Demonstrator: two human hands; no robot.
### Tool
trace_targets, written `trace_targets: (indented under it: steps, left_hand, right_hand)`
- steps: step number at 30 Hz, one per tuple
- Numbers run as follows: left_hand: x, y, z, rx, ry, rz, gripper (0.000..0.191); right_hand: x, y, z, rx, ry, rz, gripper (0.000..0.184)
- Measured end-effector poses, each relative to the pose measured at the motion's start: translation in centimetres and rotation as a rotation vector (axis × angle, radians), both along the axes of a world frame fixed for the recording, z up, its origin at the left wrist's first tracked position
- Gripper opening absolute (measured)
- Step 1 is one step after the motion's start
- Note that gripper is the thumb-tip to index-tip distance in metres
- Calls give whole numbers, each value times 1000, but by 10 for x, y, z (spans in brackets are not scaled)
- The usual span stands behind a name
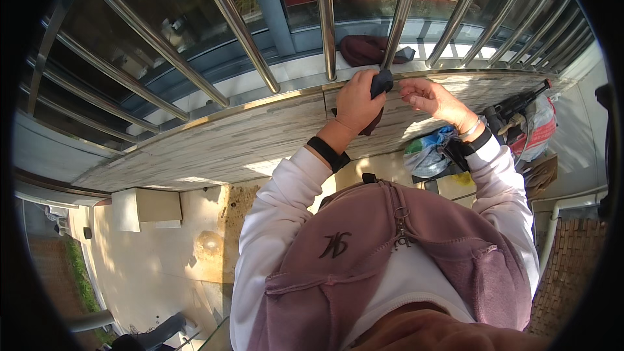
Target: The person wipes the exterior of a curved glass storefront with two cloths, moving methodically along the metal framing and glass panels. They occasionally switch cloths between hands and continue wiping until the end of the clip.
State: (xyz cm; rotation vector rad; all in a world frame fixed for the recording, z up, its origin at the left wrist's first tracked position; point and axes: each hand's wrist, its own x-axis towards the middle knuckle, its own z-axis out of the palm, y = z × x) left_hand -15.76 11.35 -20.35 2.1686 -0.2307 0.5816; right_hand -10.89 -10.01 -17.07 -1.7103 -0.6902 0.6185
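Observation:
My left hand is closed around a dark cloth at the foot of the metal window bars. A blue-grey end sticks out above the thumb, and a maroon part hangs below the fist. To its right, my right hand is raised in front of the ledge, its fingers loosely bent and nothing visible in them. Behind the bars, a crumpled maroon cloth with a grey end lies on the white sill. One steel bar crosses in front of that cloth and partly hides it.
A striped tiled wall drops from the ledge to the floor. Plastic bags and a black tool-like object are at the right. A pale box stands against the wall at the left. Glass windows are behind the bars.

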Motion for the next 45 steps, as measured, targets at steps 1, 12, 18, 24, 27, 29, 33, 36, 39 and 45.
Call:
trace_targets:
  steps: [1,12,18,24,27,29,33,36,39,45]
  left_hand:
    - [-3,-10,-2,-123,31,-16,44]
    - [60,-1,18,-174,-175,114,25]
    - [122,4,22,-347,650,-223,23]
    - [129,9,25,326,664,-72,31]
    - [112,8,33,528,739,122,34]
    - [98,8,40,663,762,318,33]
    - [93,-1,51,767,861,455,36]
    - [96,-3,55,837,935,358,36]
    - [80,-6,49,919,627,395,30]
    - [0,27,29,420,-280,516,10]
  right_hand:
    - [-14,0,-11,11,4,42,58]
    - [-21,-30,-79,216,321,-244,19]
    - [-18,-40,-83,163,397,-182,16]
    - [-19,-38,-75,115,418,-73,17]
    - [-15,-37,-79,146,413,-52,20]
    - [-11,-36,-82,149,418,-11,23]
    - [-9,-38,-84,149,338,20,23]
    - [-11,-43,-81,107,296,29,24]
    - [-7,-49,-77,54,212,35,27]
    - [8,-53,-69,90,12,-82,38]
